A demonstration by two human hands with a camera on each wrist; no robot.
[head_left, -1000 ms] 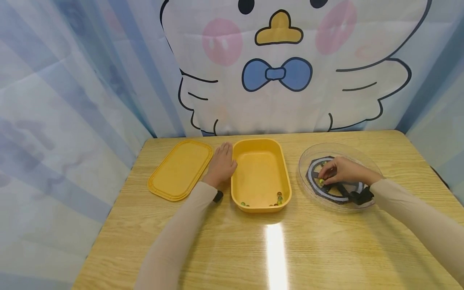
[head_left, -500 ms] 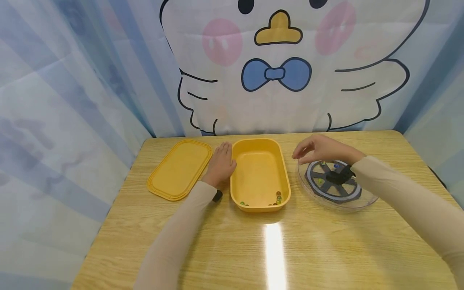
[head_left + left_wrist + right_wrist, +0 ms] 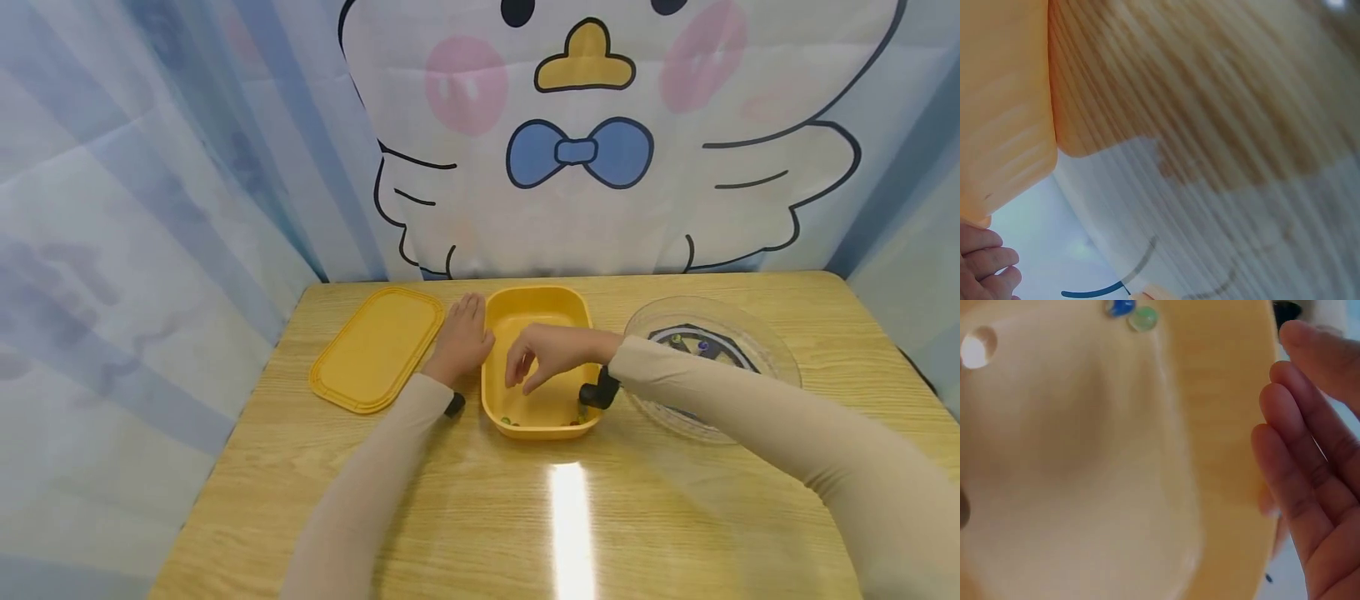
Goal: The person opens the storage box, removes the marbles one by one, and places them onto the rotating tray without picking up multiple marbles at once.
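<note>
My right hand (image 3: 555, 354) hovers over the yellow box (image 3: 581, 308), its thumb and fingers apart. No object shows between the fingertips in the right wrist view, where the hand (image 3: 1316, 450) is near the box wall. Green and blue marbles, including a green marble (image 3: 1143, 319), lie on the box floor. Along the near edge in the head view are small marbles (image 3: 506, 421), partly hidden by the hand. My left hand (image 3: 461, 337) rests against the box's left side with its fingers stretched forward. The left wrist view shows the fingers (image 3: 991, 256) beside the box wall.
A yellow lid (image 3: 375, 350) lies flat to the left of the box. On the right is a round clear dish (image 3: 780, 350) with a dark wheel-shaped piece and marbles (image 3: 702, 346), partly covered by the right sleeve. A curtain (image 3: 570, 225) hangs behind the table.
My right hand has moved left from the clear dish, where it was at a marble, to above the yellow box, and its fingers have parted. The left hand has stayed at the box's side.
</note>
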